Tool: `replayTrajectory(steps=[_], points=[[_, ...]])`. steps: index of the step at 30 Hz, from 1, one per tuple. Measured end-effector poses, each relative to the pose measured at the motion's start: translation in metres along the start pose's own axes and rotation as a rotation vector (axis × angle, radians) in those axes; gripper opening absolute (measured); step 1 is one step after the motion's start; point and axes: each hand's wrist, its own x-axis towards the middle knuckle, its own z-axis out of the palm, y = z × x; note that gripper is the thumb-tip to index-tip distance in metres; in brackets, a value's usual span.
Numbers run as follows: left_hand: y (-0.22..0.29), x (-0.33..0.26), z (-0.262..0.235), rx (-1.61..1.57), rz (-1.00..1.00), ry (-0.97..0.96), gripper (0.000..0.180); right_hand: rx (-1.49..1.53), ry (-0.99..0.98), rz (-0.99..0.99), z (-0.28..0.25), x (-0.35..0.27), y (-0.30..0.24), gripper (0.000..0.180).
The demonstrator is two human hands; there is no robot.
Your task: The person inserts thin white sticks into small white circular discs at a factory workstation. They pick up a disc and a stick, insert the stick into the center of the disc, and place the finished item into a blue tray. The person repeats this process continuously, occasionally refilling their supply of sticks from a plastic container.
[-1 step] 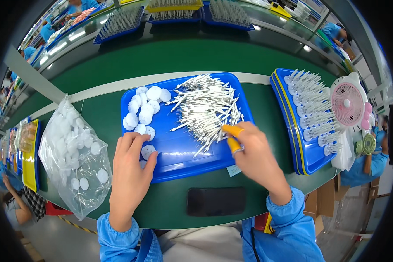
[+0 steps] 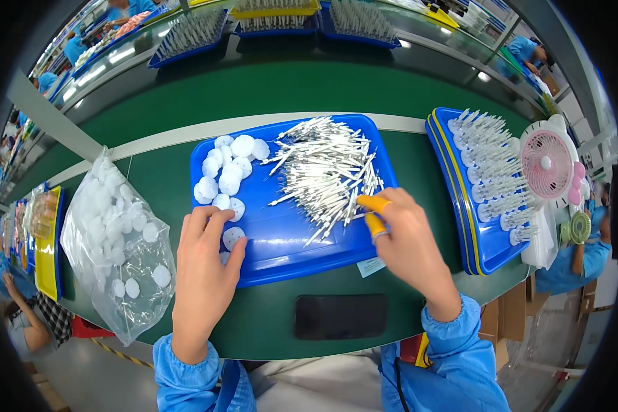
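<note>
A blue tray (image 2: 281,250) lies in front of me. White scalloped discs (image 2: 230,178) are grouped along its left side, and a heap of thin white sticks with grey parts (image 2: 326,168) fills its upper right. My left hand (image 2: 206,264) is over the tray's lower left corner, fingers bent and thumb apart, with a loose disc showing in the gap. At the right edge of the heap is my right hand (image 2: 408,230), with yellow finger cots on thumb and forefinger. Those two tips are apart beside the stick ends; I see nothing gripped.
Left of the tray lies a clear plastic bag (image 2: 120,240) of white discs. A dark phone (image 2: 340,316) lies near the front edge. At right, stacked blue and yellow trays (image 2: 491,257) hold upright assembled pieces, beside a pink-and-white fan (image 2: 548,163). More filled trays (image 2: 189,38) stand across the green belt.
My right hand has shifted slightly right and down, away from the middle of the stick heap. My left hand stays in place.
</note>
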Motion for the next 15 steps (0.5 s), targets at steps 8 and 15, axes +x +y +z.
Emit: replayTrajectory(steps=[8,15], points=[[0.001,0.001,0.004,0.123,-0.019,0.064,0.037,-0.191,-0.086,-0.043,-0.011,-0.005,0.017,0.033],[-0.012,0.004,0.002,0.122,-0.004,0.068,0.038,-0.216,-0.124,-0.148,0.004,0.002,0.009,0.027]])
